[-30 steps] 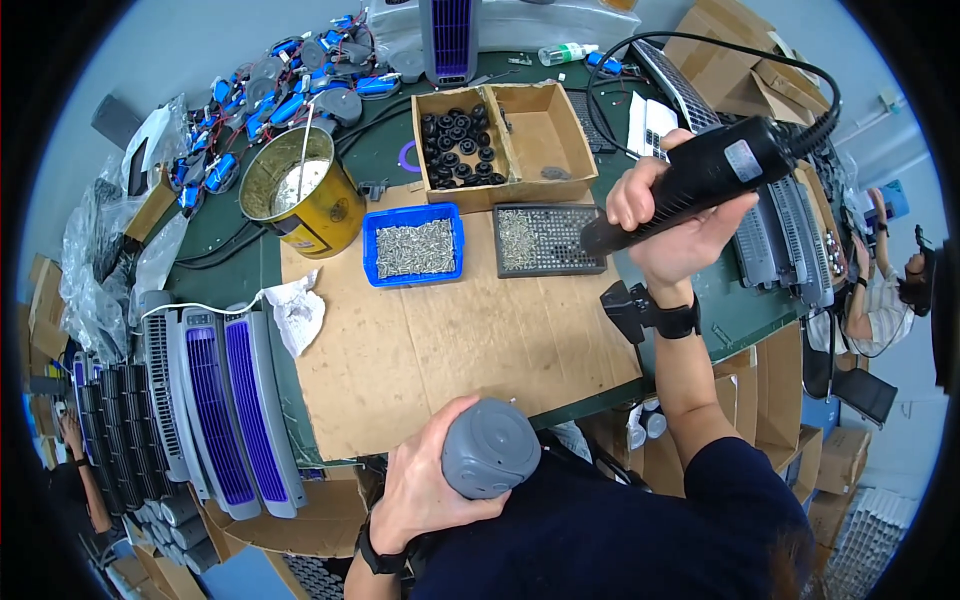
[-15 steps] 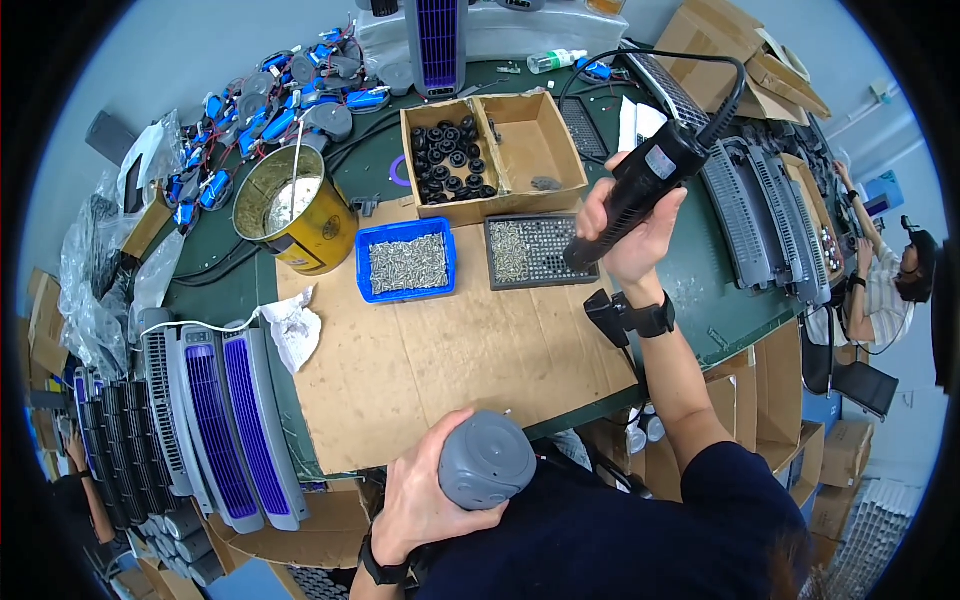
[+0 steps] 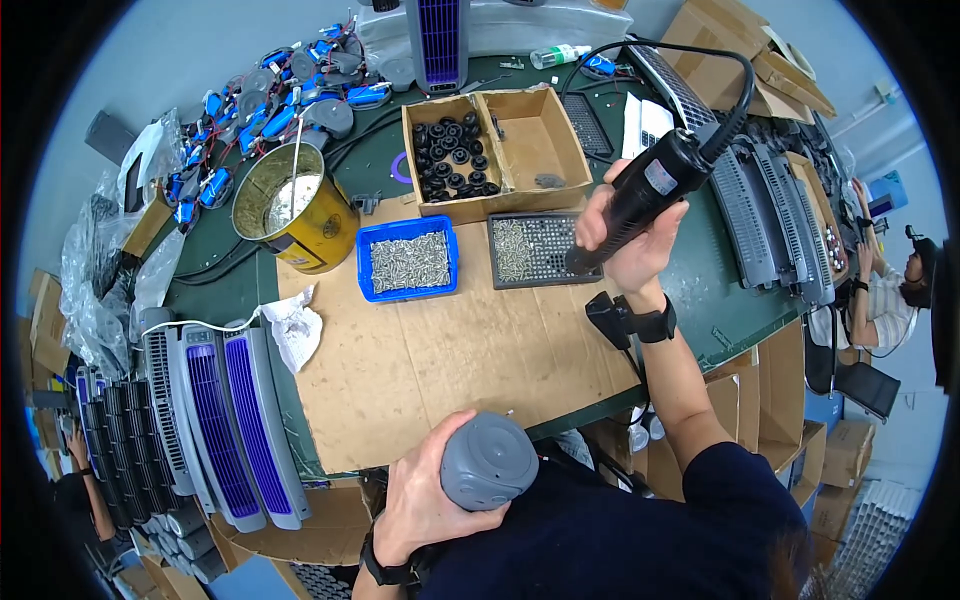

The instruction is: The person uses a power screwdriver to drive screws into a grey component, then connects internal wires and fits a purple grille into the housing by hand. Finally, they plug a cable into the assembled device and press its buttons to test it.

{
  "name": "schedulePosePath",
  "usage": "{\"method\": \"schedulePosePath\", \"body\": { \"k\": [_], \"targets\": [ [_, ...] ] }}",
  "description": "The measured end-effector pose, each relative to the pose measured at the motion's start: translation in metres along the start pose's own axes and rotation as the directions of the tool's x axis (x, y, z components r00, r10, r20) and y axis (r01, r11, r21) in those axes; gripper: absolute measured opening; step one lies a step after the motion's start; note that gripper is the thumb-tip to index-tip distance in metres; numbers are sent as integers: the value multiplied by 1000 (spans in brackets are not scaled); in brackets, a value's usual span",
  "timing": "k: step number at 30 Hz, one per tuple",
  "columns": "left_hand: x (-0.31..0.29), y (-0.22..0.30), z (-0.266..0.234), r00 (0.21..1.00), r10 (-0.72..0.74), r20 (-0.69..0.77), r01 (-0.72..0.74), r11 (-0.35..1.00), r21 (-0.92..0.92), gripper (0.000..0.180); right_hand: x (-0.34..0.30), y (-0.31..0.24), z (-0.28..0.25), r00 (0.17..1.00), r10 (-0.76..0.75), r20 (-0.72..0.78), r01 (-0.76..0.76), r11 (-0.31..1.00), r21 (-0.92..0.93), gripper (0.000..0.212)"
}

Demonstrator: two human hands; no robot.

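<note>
My left hand (image 3: 428, 495) grips a grey rounded plastic housing (image 3: 489, 462) at the table's near edge, close to my body. A black corded electric screwdriver (image 3: 650, 190) is wrapped in the fingers of my right hand (image 3: 640, 240). Its lower end hangs over the right side of a black perforated screw tray (image 3: 540, 262), where screws fill the left part; whether the tip touches the tray is hidden. To the left of that tray stands a blue bin (image 3: 365, 285) full of small screws.
A cardboard sheet (image 3: 450, 370) covers the middle of the green table. Behind lies a cardboard box (image 3: 540, 130) with black round parts (image 3: 455, 150). At left are a yellow can (image 3: 335, 240), a crumpled paper (image 3: 293, 330) and purple-grilled panels (image 3: 250, 420). Another person (image 3: 890, 300) sits at far right.
The whole view has shifted very slightly. Both hands keep their holds on the housing and the screwdriver, nearly unmoved.
</note>
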State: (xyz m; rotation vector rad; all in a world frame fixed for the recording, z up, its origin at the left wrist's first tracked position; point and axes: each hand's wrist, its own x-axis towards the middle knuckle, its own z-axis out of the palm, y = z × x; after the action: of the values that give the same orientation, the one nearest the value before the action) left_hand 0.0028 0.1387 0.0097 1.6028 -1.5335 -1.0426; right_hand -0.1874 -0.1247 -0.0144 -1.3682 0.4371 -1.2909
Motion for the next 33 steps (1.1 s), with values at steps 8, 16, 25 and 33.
{"method": "schedulePosePath", "body": {
  "k": [8, 16, 25, 33],
  "targets": [
    [1, 1, -2, 1000, -3, -2, 3, 1000, -7, 90, 2, -6, -1, 1000, -3, -17, 3, 1000, 11, 88],
    [1, -1, -2, 1000, 31, -6, -31, 999, -13, 88, 6, -50, 2, 972, -222, 82, 180, 916, 359, 94],
    [0, 0, -1, 1000, 26, 2, -26, 1000, -16, 88, 1, -10, -14, 999, -27, -29, 29, 997, 74, 87],
    [0, 0, -1, 1000, 29, -6, -29, 999, -16, 89, 2, -6, -8, 998, -19, -54, 19, 1000, 0, 83]
  ]
}}
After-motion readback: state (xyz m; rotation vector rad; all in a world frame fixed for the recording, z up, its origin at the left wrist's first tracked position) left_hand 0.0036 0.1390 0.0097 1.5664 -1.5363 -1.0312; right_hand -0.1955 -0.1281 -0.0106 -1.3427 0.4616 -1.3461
